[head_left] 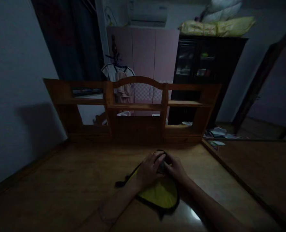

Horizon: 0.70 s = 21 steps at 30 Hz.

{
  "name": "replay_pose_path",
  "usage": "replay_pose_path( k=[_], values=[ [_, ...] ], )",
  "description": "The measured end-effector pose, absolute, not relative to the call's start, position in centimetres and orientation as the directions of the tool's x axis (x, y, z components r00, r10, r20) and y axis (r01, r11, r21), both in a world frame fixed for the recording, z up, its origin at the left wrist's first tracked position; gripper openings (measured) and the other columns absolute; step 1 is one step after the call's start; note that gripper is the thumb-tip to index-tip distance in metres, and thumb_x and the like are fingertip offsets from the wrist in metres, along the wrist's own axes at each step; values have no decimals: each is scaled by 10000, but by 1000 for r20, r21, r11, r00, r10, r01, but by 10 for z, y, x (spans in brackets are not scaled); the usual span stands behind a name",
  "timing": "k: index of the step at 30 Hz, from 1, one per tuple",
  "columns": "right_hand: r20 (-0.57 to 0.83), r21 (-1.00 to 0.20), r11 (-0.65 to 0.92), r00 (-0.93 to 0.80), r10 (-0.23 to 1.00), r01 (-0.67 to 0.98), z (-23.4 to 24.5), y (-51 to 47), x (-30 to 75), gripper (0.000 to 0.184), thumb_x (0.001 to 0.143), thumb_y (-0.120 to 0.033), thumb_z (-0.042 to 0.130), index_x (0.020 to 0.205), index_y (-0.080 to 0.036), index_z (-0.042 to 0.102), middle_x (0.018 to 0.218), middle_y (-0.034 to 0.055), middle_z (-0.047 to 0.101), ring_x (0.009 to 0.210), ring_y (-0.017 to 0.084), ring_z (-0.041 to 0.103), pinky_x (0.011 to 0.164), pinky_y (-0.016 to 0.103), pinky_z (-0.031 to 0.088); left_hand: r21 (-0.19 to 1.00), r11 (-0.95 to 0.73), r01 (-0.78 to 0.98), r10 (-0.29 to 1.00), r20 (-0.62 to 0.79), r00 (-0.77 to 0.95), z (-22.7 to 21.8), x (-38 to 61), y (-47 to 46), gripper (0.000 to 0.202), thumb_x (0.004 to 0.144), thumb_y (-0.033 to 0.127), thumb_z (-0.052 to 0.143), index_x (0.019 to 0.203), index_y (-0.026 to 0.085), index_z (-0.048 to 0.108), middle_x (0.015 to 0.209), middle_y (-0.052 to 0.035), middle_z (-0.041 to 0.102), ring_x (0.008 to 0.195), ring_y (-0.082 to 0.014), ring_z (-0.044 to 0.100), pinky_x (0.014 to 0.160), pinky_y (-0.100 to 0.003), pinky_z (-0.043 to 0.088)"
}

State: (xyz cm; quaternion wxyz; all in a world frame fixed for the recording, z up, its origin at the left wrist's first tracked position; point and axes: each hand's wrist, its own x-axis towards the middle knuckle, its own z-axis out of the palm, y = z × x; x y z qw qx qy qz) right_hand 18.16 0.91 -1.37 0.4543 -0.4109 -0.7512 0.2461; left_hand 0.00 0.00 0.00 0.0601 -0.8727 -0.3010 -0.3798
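A yellow cloth piece with a black edge (160,194) lies on the wooden surface (68,180) in front of me. My left hand (149,169) rests on its far end with the fingers curled over the black rim. My right hand (175,168) meets it from the right, fingers pinched on the same far end of the cloth. A short black strap or tab (120,183) sticks out to the left of the cloth. The room is dim, so finer detail of the cloth is hard to read.
A wooden headboard with open shelves (135,106) stands across the far edge of the surface. Behind it are a pink wardrobe (155,54), hanging clothes (120,77) and a dark glass cabinet (201,61) with bundles on top. A wall is at the left.
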Motion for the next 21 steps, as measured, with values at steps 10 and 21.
replay_pose_path(
  k=[10, 21],
  values=[
    [567, -654, 609, -243, 787, 448, -20, 11, 184, 398, 907, -249, 468, 1303, -215, 484, 1078, 91, 679, 876, 226, 654, 741, 330, 524, 149, -806, 573, 496, 698, 516, 2, 0, -1, 836, 687, 278, 792, 1382, 205, 333, 1368, -116, 465, 1223, -289, 466, 1034, -447, 406],
    [564, -678, 605, -232, 793, 417, -14, 8, 181, 360, 909, -219, 443, 1264, -191, 499, 1079, 96, 679, 918, 224, 651, 789, 329, 508, 147, -798, 585, 501, 703, 506, 0, 0, -1, 797, 731, 371, 758, 1379, 198, 327, 1368, -126, 467, 1238, -300, 459, 1033, -469, 399]
  ],
)
